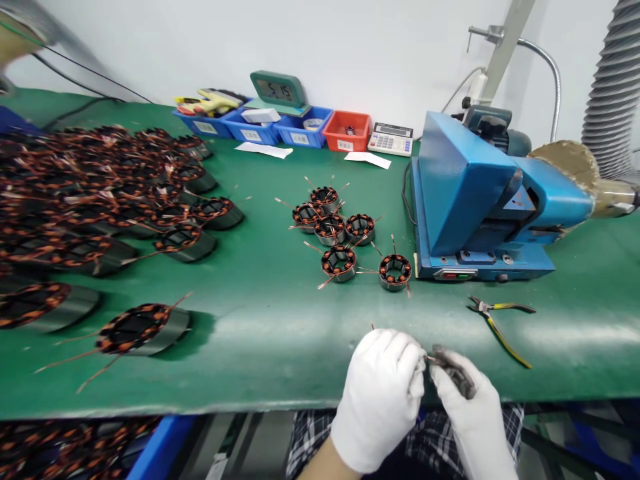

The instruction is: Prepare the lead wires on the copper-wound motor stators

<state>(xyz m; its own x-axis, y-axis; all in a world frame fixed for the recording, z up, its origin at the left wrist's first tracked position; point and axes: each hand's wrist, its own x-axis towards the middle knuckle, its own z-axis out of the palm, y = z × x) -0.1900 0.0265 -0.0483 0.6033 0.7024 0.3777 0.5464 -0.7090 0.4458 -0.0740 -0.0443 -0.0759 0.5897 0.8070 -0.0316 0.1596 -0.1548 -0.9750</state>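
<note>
My left hand [383,397], in a white glove, is closed near the table's front edge. A thin reddish lead wire [373,327] pokes up behind its knuckles, like the leads on the wound motor stators around; the body it belongs to is hidden by the glove. Close by on the right, my right hand [465,393], its glove blackened at the fingertips, pinches a short wire end [430,359] that comes from the left hand. Several copper-wound stators stand ahead, the closest being a stator [395,272] with leads spread out. Cutting pliers [500,317] lie spread apart at the right.
A blue machine [465,200] stands at the right, with a grey hose behind. Many stators [100,213] crowd the left side. Along the wall are blue bins [300,137], a red bin [347,141], a calculator [391,139] and a clock [277,89].
</note>
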